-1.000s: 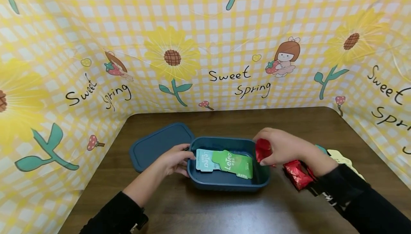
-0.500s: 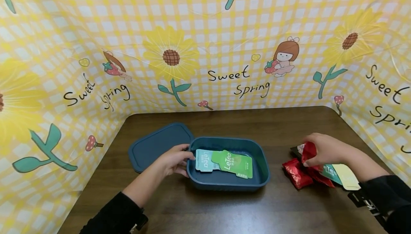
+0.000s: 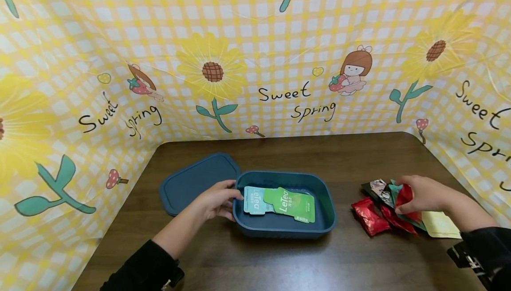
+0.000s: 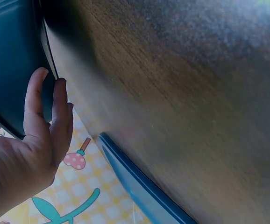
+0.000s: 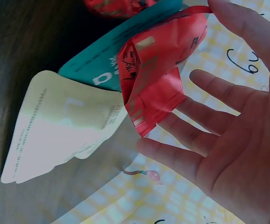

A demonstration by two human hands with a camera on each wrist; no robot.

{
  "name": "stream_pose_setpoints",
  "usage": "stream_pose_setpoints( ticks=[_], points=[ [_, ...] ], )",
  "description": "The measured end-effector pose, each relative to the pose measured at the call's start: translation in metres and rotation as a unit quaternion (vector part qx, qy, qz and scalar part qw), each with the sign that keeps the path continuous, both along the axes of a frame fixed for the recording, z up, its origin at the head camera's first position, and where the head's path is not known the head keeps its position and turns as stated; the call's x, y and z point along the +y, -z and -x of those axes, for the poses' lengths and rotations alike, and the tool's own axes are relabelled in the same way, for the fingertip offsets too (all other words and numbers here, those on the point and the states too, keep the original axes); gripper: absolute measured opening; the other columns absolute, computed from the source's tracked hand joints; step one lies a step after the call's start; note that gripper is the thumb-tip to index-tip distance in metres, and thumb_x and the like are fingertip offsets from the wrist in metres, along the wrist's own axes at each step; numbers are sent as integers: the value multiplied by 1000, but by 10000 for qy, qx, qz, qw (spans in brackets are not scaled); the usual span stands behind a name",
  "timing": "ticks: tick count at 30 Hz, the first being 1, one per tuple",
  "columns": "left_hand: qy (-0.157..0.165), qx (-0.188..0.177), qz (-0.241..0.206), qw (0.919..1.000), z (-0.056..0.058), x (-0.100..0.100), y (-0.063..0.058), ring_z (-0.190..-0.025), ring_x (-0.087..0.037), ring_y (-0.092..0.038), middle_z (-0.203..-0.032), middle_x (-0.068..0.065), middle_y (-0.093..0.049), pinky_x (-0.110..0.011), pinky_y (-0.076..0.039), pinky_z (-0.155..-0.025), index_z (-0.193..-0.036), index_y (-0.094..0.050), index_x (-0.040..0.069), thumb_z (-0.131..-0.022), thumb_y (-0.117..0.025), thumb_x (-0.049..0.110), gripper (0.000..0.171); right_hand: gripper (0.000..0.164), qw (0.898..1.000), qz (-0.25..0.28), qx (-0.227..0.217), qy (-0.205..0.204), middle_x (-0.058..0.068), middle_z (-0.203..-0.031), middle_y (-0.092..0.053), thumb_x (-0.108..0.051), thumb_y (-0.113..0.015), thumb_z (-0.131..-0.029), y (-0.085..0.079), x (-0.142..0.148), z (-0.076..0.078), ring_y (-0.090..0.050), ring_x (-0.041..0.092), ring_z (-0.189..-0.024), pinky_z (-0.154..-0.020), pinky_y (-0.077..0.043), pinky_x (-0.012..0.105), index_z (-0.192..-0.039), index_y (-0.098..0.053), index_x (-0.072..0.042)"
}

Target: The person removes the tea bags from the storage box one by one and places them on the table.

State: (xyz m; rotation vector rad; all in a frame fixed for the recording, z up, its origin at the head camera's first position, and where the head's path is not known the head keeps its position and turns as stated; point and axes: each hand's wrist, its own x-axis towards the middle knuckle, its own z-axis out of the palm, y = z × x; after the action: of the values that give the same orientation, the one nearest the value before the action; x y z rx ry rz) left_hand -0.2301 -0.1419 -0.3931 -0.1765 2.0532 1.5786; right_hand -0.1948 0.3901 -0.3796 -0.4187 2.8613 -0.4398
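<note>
My left hand (image 3: 218, 200) holds the left end of a dark blue lunch box (image 3: 284, 233), thumb over the rim and fingers outside. The left wrist view also shows the box wall (image 4: 11, 60) between thumb and fingers. Inside the box lie a light blue sachet (image 3: 254, 201) and a green sachet (image 3: 293, 204), both marked LeTea. On the right, my right hand (image 3: 429, 198) pinches a red foil packet (image 5: 158, 60) over a small pile. Right by that packet are a teal sachet (image 5: 97, 70) and a pale yellow sachet (image 5: 55, 126).
Red foil packets (image 3: 369, 217) and a black patterned packet (image 3: 379, 190) lie at the pile's left side. The blue lid (image 3: 197, 180) rests flat behind my left hand. A yellow checked cloth (image 3: 279, 51) walls off the brown table (image 3: 303, 264) at the back and sides.
My right hand has carried the red packet from the box's right end to the pile, then a little further right. The yellow sachet has shifted right. My left hand stays on the box.
</note>
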Motion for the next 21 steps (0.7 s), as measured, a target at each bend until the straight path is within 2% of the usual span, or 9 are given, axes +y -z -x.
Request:
stream_pose_setpoints(
  ticks=[9, 18, 21],
  points=[
    [5, 28, 13, 10000, -1, 0, -1, -92, -29, -70, -140, -28, -56, -45, -68, -70, -159, -38, 5, -96, -63, 10, 68, 75, 9999, 50, -128, 29, 29, -115, -68, -30, -89, -79, 6, 7, -2, -65, 48, -106, -85, -58, 62, -128, -57, 16],
    [-18, 30, 11, 10000, -1, 0, 1, -90, -28, -71, -139, -28, -57, -44, -68, -69, -160, -37, 5, -95, -65, 9, 71, 77, 9987, 142, -464, 139, 23, -109, -69, -32, -86, -84, 11, 8, -3, -66, 41, -101, -81, -59, 58, -133, -52, 17],
    [-27, 43, 2, 10000, -1, 0, 2, -92, -29, -71, -140, -28, -56, -44, -68, -69, -159, -38, 5, -94, -65, 9, 71, 78, 9986, 116, -503, 125, 25, -110, -69, -34, -84, -86, 12, 8, -2, -66, 43, -102, -81, -59, 58, -134, -51, 17]
  ],
)
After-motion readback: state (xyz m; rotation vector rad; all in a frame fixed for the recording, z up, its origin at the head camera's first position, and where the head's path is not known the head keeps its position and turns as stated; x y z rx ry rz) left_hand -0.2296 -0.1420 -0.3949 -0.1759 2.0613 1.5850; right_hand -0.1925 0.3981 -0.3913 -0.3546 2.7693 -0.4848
